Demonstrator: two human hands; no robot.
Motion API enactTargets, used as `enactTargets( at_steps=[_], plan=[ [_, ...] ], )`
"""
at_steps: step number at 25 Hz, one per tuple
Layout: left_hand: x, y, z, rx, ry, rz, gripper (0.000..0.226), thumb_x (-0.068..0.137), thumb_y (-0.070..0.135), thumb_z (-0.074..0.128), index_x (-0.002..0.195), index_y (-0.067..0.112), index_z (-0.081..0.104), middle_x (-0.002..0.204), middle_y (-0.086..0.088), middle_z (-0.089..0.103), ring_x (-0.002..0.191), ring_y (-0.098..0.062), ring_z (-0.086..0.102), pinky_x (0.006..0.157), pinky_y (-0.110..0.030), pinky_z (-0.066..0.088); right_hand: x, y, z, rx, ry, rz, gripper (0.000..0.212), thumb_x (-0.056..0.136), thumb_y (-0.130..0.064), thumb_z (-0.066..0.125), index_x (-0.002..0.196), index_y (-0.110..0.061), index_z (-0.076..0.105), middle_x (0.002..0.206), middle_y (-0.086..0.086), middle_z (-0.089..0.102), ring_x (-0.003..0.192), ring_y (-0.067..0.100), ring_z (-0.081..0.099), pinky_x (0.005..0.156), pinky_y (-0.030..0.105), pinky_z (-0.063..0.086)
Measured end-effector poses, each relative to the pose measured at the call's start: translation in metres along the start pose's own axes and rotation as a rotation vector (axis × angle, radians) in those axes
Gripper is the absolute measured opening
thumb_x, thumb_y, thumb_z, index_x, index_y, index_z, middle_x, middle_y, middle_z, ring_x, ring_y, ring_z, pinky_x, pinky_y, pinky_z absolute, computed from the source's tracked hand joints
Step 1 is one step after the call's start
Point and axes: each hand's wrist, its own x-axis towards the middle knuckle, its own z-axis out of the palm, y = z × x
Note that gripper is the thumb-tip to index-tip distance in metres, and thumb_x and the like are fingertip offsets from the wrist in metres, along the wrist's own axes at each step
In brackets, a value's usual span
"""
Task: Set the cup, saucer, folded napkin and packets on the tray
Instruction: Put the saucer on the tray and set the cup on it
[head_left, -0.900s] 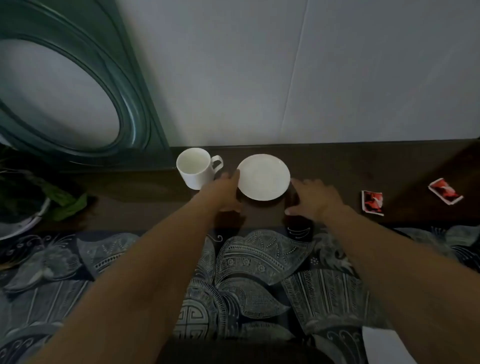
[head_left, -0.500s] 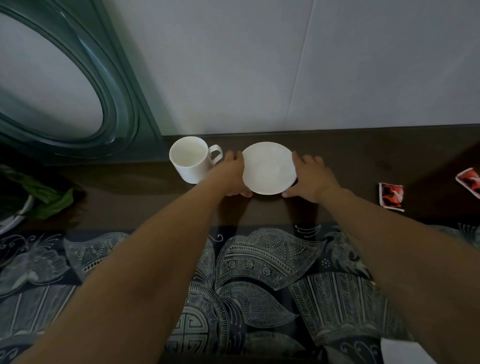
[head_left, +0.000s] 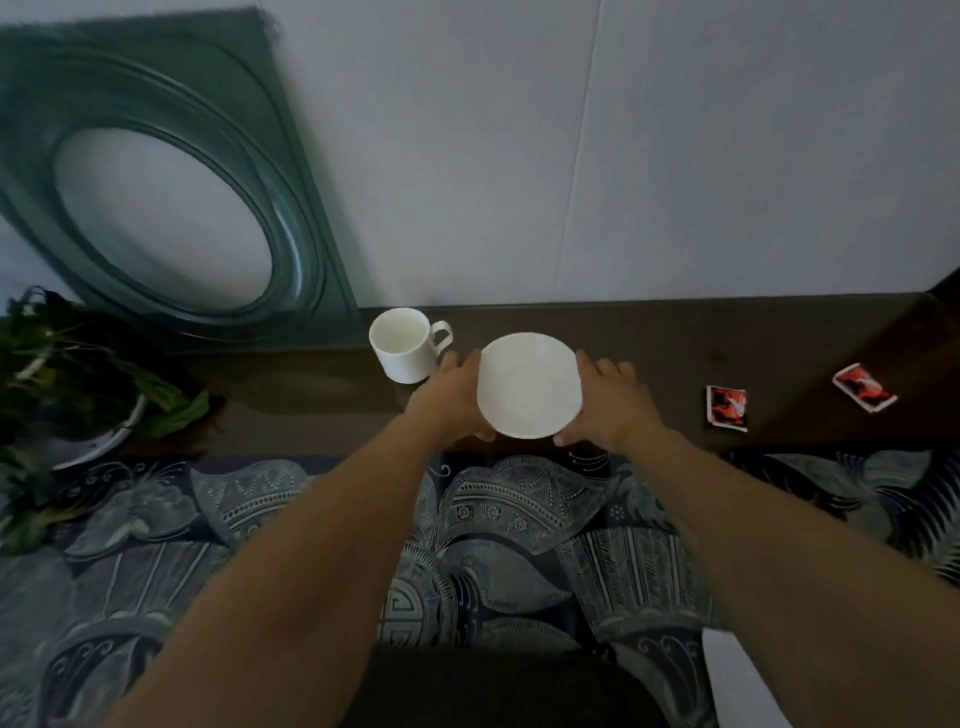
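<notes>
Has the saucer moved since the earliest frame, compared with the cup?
Yes. The saucer has come toward the person and looks tilted and lifted, its near edge now well below the cup. Both hands, left and right, hold its sides.

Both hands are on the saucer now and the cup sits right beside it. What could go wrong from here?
1. The left hand is very close to the cup and its handle; pulling the saucer back could knock the cup.
2. The saucer is held only at its edges between left hand and right hand and looks tilted; it might slip.
3. The two packets lie loose to the right, within a forearm's sweep.
</notes>
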Motion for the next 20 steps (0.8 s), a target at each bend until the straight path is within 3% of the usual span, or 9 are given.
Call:
enactTargets(
  at_steps=[5,9,14,20],
  plan=[
    [-0.092,0.013,-0.017,0.026,0.024,-0.025,0.106,0.056,0.034,0.088,0.141,0.023,0.026,0.135,-0.008,0.037,0.129,-0.033,0.025,0.104,-0.055,0.034,-0.083,-0.020,-0.014,0.032,0.040,-0.051,0.119,0.056,-0.049,0.086,0.148,-0.018,0.018,0.137,0.011,0.043,0.126,0.035,0.032,0.098,0.047,0.040],
    [-0.161,0.015,-0.013,0.061,0.021,-0.010,0.107,0.057,0.036,0.086,0.144,0.019,0.025,0.136,-0.011,0.039,0.127,-0.032,0.026,0.107,-0.048,0.020,-0.144,-0.035,-0.003,0.072,0.016,-0.070,0.115,0.054,-0.048,0.086,0.145,-0.019,0.021,0.135,0.011,0.044,0.124,0.034,0.034,0.097,0.046,0.039],
    [-0.251,-0.011,0.014,0.019,0.013,-0.027,0.111,0.060,0.039,0.084,0.148,0.020,0.019,0.147,-0.009,0.034,0.139,-0.033,0.020,0.114,-0.051,0.011,-0.216,-0.069,0.031,0.097,-0.037,-0.090,0.118,0.054,-0.046,0.087,0.147,-0.022,0.018,0.146,0.010,0.037,0.133,0.034,0.030,0.108,0.049,0.033],
    [-0.324,-0.066,0.049,-0.034,-0.029,-0.102,0.117,0.057,0.037,0.086,0.149,0.026,0.014,0.146,-0.008,0.030,0.136,-0.036,0.018,0.110,-0.057,0.028,-0.280,-0.120,0.087,0.136,-0.077,-0.045,0.118,0.056,-0.040,0.087,0.148,-0.022,0.016,0.148,0.007,0.035,0.136,0.031,0.028,0.111,0.050,0.031]
  ],
)
